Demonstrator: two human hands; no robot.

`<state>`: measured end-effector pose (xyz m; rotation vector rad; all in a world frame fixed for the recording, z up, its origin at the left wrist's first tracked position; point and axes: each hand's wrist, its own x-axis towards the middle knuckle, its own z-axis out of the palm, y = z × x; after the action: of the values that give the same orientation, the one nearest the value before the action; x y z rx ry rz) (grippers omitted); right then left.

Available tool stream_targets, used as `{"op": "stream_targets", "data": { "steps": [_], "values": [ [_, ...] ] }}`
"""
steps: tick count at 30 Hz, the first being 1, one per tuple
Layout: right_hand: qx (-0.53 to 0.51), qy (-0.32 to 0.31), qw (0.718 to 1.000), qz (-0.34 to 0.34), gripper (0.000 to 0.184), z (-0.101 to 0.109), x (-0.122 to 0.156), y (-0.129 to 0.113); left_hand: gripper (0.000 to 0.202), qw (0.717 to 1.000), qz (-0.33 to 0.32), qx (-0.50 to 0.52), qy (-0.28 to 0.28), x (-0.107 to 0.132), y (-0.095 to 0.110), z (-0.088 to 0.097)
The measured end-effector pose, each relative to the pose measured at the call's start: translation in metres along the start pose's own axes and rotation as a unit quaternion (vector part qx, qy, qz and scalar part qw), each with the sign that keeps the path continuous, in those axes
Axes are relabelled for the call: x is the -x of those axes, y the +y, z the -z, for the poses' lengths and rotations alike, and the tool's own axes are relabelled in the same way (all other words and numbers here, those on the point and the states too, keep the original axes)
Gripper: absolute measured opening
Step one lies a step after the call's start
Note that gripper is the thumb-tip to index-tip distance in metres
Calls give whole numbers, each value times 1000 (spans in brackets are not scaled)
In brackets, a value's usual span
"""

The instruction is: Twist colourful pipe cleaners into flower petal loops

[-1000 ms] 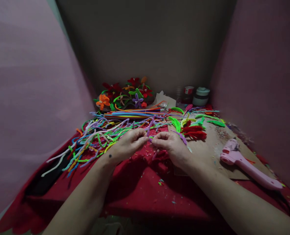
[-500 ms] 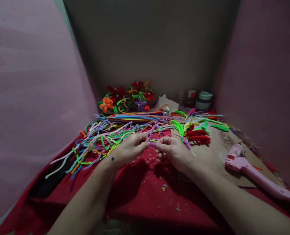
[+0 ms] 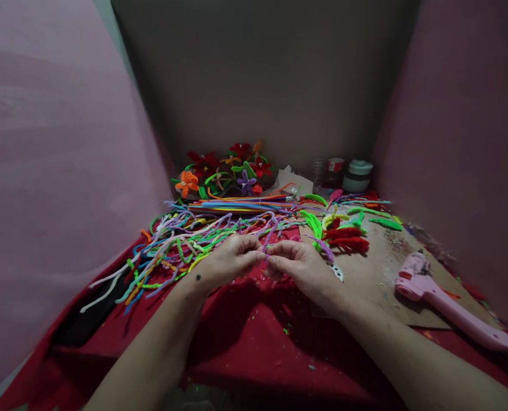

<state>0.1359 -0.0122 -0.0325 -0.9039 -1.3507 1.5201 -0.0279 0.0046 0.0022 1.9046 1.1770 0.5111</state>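
Note:
My left hand point(image 3: 228, 260) and my right hand point(image 3: 301, 264) meet fingertip to fingertip over the red cloth point(image 3: 254, 337). Both pinch a thin purple pipe cleaner point(image 3: 270, 233) that rises from between the fingers towards the pile. A second purple strand point(image 3: 325, 249) curls over the back of my right hand. A heap of loose pipe cleaners point(image 3: 172, 242) in many colours lies just beyond and left of my left hand. Green and red pipe-cleaner leaves and petals point(image 3: 343, 231) lie right of my right hand.
Finished pipe-cleaner flowers point(image 3: 224, 168) stand at the back by the wall. Two jars point(image 3: 348, 173) sit back right. A pink glue gun point(image 3: 442, 299) lies on a brown board point(image 3: 391, 268) at right. Straight pipe cleaners point(image 3: 237, 203) lie bundled. Pink walls close both sides.
My hands drew apart a little half a second ago and have come back together, fingertips touching on the purple pipe cleaner. The view shifted slightly downward.

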Motion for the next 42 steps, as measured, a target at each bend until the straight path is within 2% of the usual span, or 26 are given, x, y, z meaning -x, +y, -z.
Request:
{"op": "stream_targets", "data": {
  "steps": [3, 7, 9, 10, 11, 12, 14, 15, 16, 17, 18, 19, 22, 23, 25, 28, 31, 35, 38, 42],
  "values": [
    [10, -4, 1000, -9, 15, 1, -1, 2, 21, 1000, 3, 5, 3, -1, 0, -1],
    [9, -50, 998, -29, 20, 1, 1, 2, 19, 1000, 0, 4, 2, -2, -1, 0],
    [58, -20, 998, 17, 18, 2, 2, 2, 20, 1000, -2, -1, -2, -1, 0, 0],
    [104, 21, 992, 70, 15, 2, 3, 2, 21, 1000, -4, -4, -4, -1, 1, 0],
    [158, 69, 975, 139, 11, 3, 3, 1, 21, 1000, -7, -8, -7, 0, 2, 0],
    [215, 113, 946, 215, 8, 4, 4, 1, 22, 1000, -12, -14, -8, 1, 3, 0],
    [320, 151, 873, 336, 13, 7, 5, -1, 22, 999, -23, -28, -14, 3, 4, -1],
    [363, 142, 845, 367, 18, 8, 5, -1, 22, 999, -27, -33, -20, 3, 5, -1],
    [397, 123, 828, 377, 20, 8, 4, -2, 22, 999, -29, -36, -25, 4, 5, -1],
    [418, 102, 824, 368, 19, 9, 4, -2, 23, 999, -28, -36, -29, 4, 5, -1],
    [424, 88, 833, 343, 15, 9, 3, -1, 23, 999, -25, -32, -30, 4, 5, -1],
    [413, 78, 855, 304, 12, 9, 2, 0, 23, 999, -20, -29, -30, 4, 5, -2],
    [292, 60, 942, 153, 17, 7, 1, 2, 23, 1000, -6, -18, -11, 2, 3, -2],
    [244, 49, 963, 109, 19, 7, 1, 2, 22, 1000, -3, -14, -3, 2, 3, -3],
    [166, 33, 984, 53, 22, 7, 2, 0, 21, 1000, 0, -6, 10, 0, 2, -4],
    [108, 12, 994, 17, 24, 7, 2, -4, 19, 999, -7, -2, 38, -1, 3, -7],
    [103, 1, 995, -10, 23, 7, 1, -7, 19, 998, -7, 10, 59, -1, 6, -9],
    [85, 14, 996, -21, 21, 7, 0, -8, 18, 996, 13, 60, 64, 0, 9, -11],
    [62, 46, 997, 0, 22, 6, 0, -8, 17, 995, -26, 61, 78, -1, 8, -10],
    [36, 70, 997, 15, 21, 6, -1, -5, 12, 983, -102, -29, 151, -3, 6, -7]
  ]
}}
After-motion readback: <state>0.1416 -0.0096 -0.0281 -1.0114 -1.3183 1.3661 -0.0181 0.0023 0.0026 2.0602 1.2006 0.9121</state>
